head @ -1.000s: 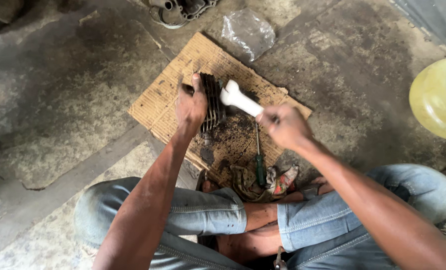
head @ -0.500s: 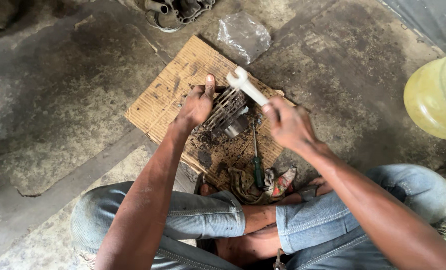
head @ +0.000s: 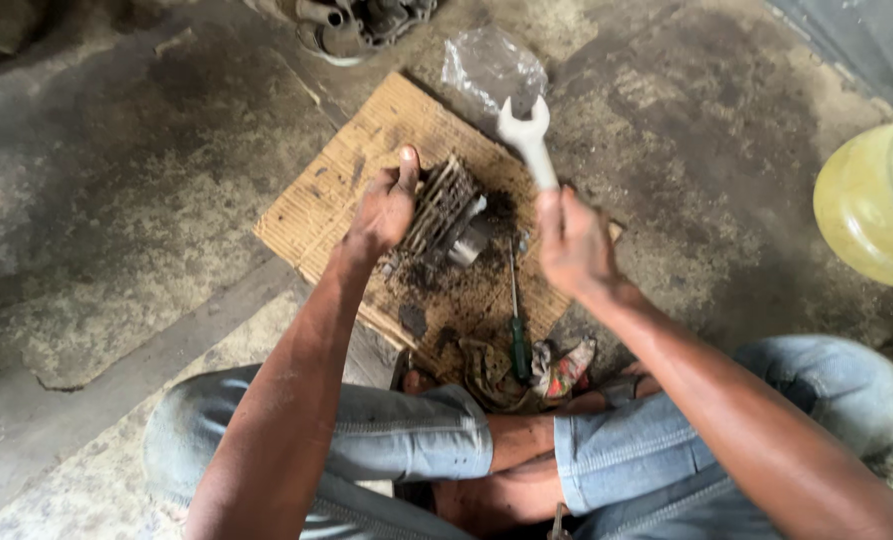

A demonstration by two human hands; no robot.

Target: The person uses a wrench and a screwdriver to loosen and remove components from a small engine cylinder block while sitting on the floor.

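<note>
The left hand [head: 384, 210] clamps its grip on the dirty, finned, grey metal engine cylinder [head: 444, 212], holding it tilted on the soiled, ribbed brown cardboard sheet [head: 316, 215] that lies on the concrete floor [head: 116, 180]. Dark grime is heaped on the cardboard just below the cylinder, so some cleaning appears done; the fins remain caked, so more is judged left. A green-handled screwdriver [head: 517, 345] lies near the knees. The right hand [head: 571, 245] is closed around the shank of a silver open-ended spanner [head: 528, 140], raised above the cylinder, apart from it.
</note>
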